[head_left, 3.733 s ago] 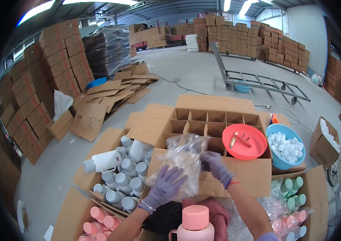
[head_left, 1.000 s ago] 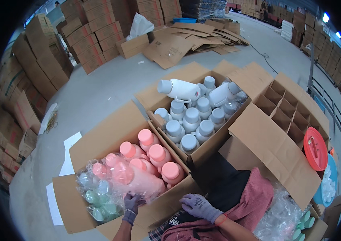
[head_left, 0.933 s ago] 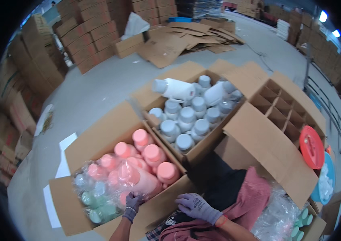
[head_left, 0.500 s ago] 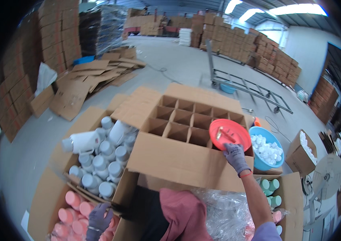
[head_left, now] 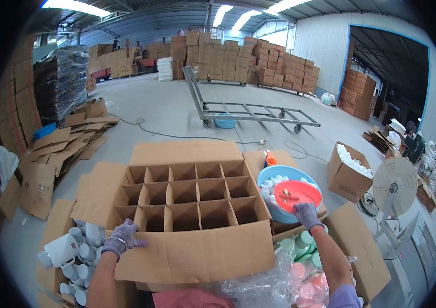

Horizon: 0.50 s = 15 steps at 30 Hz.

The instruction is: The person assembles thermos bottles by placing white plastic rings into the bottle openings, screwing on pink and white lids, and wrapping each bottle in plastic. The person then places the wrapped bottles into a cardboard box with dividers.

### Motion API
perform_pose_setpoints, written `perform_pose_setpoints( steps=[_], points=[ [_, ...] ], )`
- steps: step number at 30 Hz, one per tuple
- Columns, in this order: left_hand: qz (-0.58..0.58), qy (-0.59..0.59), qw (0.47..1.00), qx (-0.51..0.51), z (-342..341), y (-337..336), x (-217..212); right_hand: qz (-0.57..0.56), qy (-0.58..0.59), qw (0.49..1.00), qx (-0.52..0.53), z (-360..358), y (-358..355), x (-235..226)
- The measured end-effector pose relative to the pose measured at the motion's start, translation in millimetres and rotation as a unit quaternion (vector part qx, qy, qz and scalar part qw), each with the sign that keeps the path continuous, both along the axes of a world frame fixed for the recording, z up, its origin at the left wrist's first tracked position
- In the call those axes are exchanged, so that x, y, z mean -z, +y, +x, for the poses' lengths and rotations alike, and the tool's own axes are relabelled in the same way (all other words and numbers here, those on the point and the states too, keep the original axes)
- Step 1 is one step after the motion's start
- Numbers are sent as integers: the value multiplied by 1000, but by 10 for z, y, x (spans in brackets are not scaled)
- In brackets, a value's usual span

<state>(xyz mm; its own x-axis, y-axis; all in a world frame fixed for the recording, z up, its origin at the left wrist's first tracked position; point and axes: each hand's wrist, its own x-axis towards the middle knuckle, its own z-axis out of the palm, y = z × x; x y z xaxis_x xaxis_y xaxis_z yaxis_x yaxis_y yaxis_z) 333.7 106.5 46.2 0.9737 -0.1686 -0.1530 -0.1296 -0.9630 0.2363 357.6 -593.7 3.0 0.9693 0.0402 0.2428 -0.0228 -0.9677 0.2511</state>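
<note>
My right hand (head_left: 308, 215), in a grey glove, grips the near rim of a red shallow dish (head_left: 308, 193) with a few small brownish pieces in it. The dish is over a light-blue basin (head_left: 278, 211) of white caps (head_left: 269, 192). My gloved left hand (head_left: 124, 237) lies on the near left corner of an open carton (head_left: 192, 259), fingers spread over its edge. Cardboard dividers (head_left: 183, 197) split the carton into several cells, with no bottles visible in them. Left of that hand, a pale-blue handled jug (head_left: 60, 251) lies atop similar pieces in another box.
Green cups (head_left: 302, 245) and pink cups (head_left: 320, 280) sit at lower right beside clear plastic wrap (head_left: 259, 280). An orange cup (head_left: 270, 161) stands behind the basin. Farther right are a box of white pieces (head_left: 349, 177) and a fan (head_left: 395, 187). A metal cart (head_left: 254, 113) stands beyond.
My view has swung right. My left hand has moved from the pink cups to the carton's near left corner. My right hand has carried the red dish off the carton to over the basin.
</note>
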Motion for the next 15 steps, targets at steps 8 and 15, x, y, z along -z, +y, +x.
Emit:
perform_pose_setpoints(
  steps=[8, 15],
  points=[
    [14, 39, 999, -11, 14, 593, -54, 80, -243, 963, -82, -240, 712, -200],
    [152, -72, 986, 2, -32, 532, 227, 252, -37, 889, -381, -1744, 2340, -269]
  ],
)
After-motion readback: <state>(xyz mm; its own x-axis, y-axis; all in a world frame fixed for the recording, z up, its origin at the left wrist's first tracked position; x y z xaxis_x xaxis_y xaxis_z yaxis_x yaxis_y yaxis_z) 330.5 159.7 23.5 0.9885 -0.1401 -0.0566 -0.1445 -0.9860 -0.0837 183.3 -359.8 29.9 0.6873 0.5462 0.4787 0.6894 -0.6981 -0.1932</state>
